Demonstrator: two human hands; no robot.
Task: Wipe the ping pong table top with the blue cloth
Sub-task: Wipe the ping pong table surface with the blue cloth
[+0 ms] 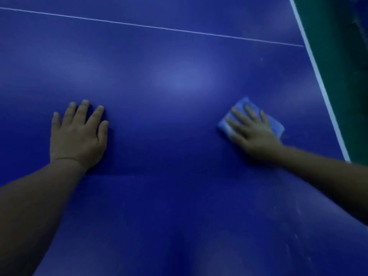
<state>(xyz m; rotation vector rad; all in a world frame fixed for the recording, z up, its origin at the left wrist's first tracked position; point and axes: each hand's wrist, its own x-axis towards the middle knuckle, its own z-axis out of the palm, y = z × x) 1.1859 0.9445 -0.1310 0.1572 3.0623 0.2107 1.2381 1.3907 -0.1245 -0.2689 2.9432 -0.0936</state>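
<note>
One blue worktop point(179, 196) fills nearly the whole view, cut off at the left, far and near edges. Two white lines cross it: a thin line point(159, 27) running across the far part, and a broader edge stripe point(318, 76) down the right side. Right of that stripe is one green strip of floor point(342, 56), dark and hard to make out.

Two bare forearms reach in from the near side. The left hand point(78, 136) lies flat on the worktop, fingers spread and straight, holding nothing. The right hand point(253, 132), blurred, presses flat with spread fingers on the one cloth point(242, 105).

The cloth, a folded light-blue pad, sits at the right, near the edge stripe; the hand hides most of it.
</note>
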